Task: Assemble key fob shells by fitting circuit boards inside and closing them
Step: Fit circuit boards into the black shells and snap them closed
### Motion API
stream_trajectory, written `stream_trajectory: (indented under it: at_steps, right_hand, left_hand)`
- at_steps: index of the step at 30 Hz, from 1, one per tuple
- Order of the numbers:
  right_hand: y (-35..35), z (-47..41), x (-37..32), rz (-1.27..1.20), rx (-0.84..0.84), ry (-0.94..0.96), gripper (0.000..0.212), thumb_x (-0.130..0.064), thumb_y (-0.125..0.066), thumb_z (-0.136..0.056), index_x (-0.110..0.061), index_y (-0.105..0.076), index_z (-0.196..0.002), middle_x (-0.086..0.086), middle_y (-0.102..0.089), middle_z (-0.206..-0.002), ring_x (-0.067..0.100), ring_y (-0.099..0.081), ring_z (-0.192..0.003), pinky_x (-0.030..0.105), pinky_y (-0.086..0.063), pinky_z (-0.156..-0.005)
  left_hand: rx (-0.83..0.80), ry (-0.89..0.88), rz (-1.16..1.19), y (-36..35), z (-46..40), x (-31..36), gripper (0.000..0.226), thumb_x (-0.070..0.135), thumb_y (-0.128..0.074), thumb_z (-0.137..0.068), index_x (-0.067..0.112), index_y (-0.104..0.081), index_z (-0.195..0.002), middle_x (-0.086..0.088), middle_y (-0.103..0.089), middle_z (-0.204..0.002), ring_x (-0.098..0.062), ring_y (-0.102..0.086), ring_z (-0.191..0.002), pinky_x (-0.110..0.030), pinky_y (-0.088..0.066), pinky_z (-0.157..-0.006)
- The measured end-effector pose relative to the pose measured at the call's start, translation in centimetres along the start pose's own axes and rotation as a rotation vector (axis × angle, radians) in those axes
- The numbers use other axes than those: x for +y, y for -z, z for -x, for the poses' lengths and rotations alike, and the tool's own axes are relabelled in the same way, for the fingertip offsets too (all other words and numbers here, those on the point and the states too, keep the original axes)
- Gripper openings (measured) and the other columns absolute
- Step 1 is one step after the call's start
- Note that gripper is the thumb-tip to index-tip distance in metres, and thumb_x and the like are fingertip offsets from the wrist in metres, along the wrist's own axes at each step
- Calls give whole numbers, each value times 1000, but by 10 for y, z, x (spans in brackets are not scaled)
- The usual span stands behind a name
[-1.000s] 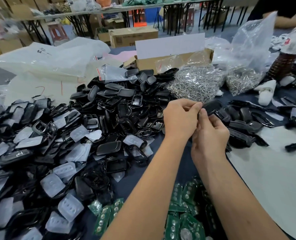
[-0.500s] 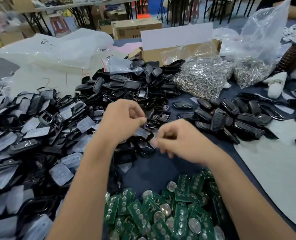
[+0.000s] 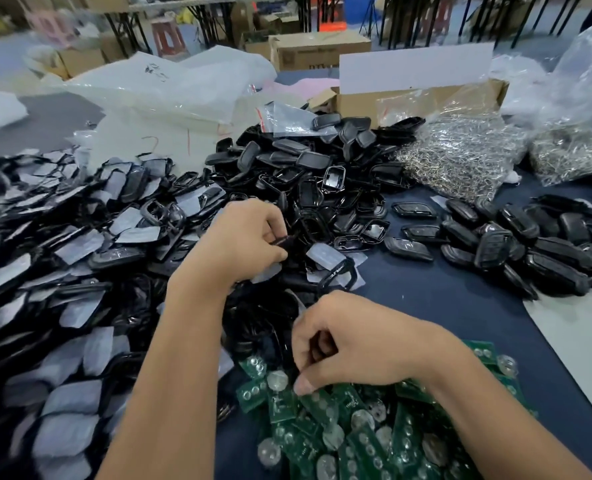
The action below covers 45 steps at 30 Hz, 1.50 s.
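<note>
On the bench [image 3: 443, 306], left hand [image 3: 242, 244] pinches a black shell [image 3: 286, 241]; right hand [image 3: 353, 344] curls fingertips onto green circuit boards [image 3: 322, 410]; no writing legible; bare blue cloth between piles

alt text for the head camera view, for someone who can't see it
A left hand pinches a black shell piece over heaped shell parts while the right hand reaches into green circuit boards; assembled fobs lie to the right.
</note>
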State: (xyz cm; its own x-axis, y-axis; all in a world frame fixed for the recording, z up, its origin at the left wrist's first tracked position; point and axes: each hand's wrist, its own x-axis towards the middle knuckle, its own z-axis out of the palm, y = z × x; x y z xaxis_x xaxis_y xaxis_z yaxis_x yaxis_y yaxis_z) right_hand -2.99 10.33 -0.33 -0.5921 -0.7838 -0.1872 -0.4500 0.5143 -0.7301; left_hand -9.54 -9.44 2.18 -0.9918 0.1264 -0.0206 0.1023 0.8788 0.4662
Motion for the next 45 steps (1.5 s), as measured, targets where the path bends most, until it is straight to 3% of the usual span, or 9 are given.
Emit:
stream_trajectory:
  at_steps: [6, 9, 15, 19, 26, 31, 35, 39, 45]
  right_hand:
    - [-11, -7, -2, 212, 56, 23, 50, -64, -86, -71, -43, -64, -110, -18, -58, -100, -3, -53, -81, 19, -37, -62]
    - [-15, -9, -1, 192, 61, 47, 46, -56, -89, -71, -39, -66, -107, -16, -58, -97, -5, -52, -78, 17, -34, -61]
    - [-4, -6, 14, -232, 165, 65, 13, -22, -83, -89, -25, -71, -88, -7, -70, -85, 1, -62, -70, 19, -49, -69]
    - [6, 0, 29, -440, 351, 42, 7, -19, -81, -91, -17, -76, -88, -3, -64, -62, 7, -57, -53, 16, -44, -51]
    - [12, -6, 50, -817, 776, -46, 13, -13, -68, -100, -18, -80, -97, -7, -39, -63, 11, -30, -52, 20, -24, -43]
    - [15, -7, 61, -899, 1010, -98, 23, -22, -60, -106, -26, -70, -127, -17, -53, -65, 10, -47, -52, 22, -34, -40]
    - [17, -7, 66, -782, 1172, -107, 18, -34, -60, -106, -27, -77, -103, -9, -35, -60, 12, -28, -50, 27, -25, -46]
    - [16, -7, 66, -807, 1202, -72, 19, -31, -65, -103, -20, -78, -96, -11, -34, -58, 15, -21, -54, 27, -24, -47]
    - [10, -12, 60, -864, 1070, 33, 19, -13, -63, -104, -19, -80, -109, -4, -54, -66, 11, -46, -60, 24, -45, -55]
  left_hand:
    - [296, -51, 433, 0, 4, 1, 19, 17, -77, -91, 27, -62, -89, -1, -67, -80, -22, -65, -76, -37, -57, -78]
    - [317, -36, 509, -15, 9, 2, 12, 15, -69, -98, 21, -58, -97, -10, -70, -93, -30, -66, -91, -47, -56, -89]
    - [378, -72, 841, -37, 27, -3, 15, 11, -48, -109, 24, -45, -102, -5, -76, -100, -21, -77, -86, -31, -63, -71]
    - [395, -22, 1062, -46, 28, -4, 10, 19, -46, -109, 21, -44, -100, 1, -70, -78, -16, -61, -55, -24, -42, -41]
    - [319, 2, 1190, -57, 27, 9, 25, 49, -39, -102, 32, -50, -87, 9, -52, -75, -7, -34, -58, -20, -26, -46]
    - [317, 19, 1181, -56, 28, 10, 15, 20, -44, -101, 22, -46, -87, 5, -39, -77, -9, -30, -61, -21, -24, -46]
    - [367, 12, 1096, -60, 28, 14, 27, -7, -46, -101, 17, -57, -97, 2, -60, -83, -12, -58, -61, -22, -46, -50]
    - [433, 25, 1049, -66, 26, 16, 17, -3, -67, -95, 12, -62, -101, -13, -73, -91, -28, -77, -68, -26, -59, -63]
    - [417, 100, 1087, -73, 25, 19, 9, 2, -70, -95, 6, -68, -87, -23, -72, -90, -31, -77, -75, -33, -64, -72]
